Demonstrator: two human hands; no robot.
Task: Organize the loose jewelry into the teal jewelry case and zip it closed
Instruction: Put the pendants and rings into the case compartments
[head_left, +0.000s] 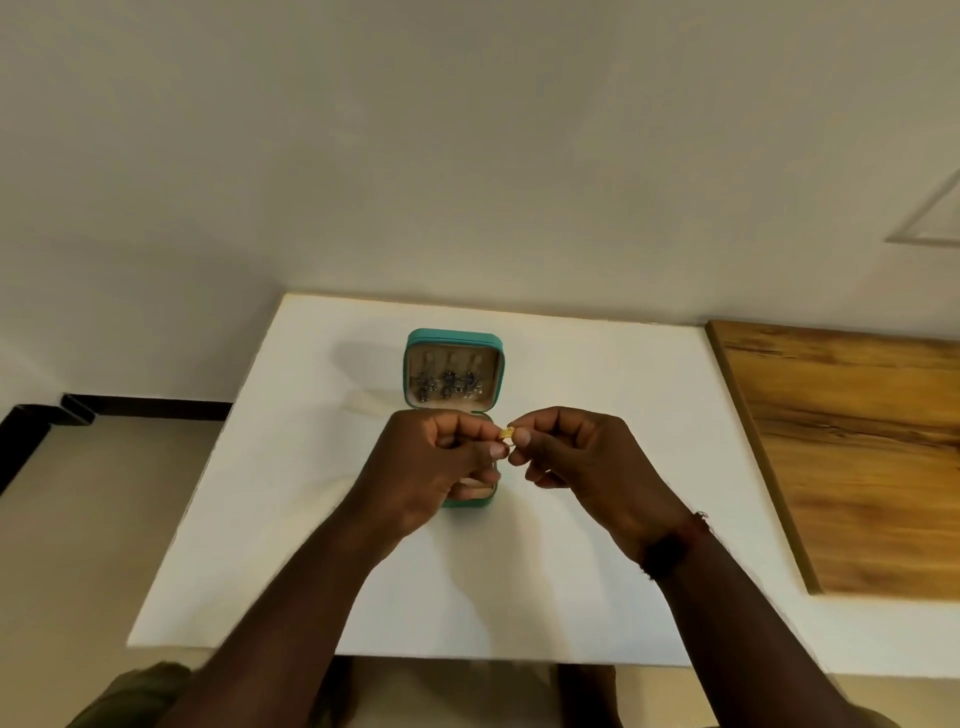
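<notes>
Head view: left hand (431, 467), right hand (582, 462) pinch textured gold piece (507, 434) near teal case (454, 338).

No legible txt.
No lettering, label, brand or no. can be read in view, incl. on teal jewelry case (454, 336), white table (571, 519) or wood board (857, 441).

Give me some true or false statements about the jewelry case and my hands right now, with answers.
1. The teal jewelry case is zipped shut. False: it lies open.
2. The left hand and right hand both pinch a small gold piece. True.
3. Three dark pieces hang in the lid. True.
4. The wooden board lies left of the case. False: it lies to the right.
</notes>
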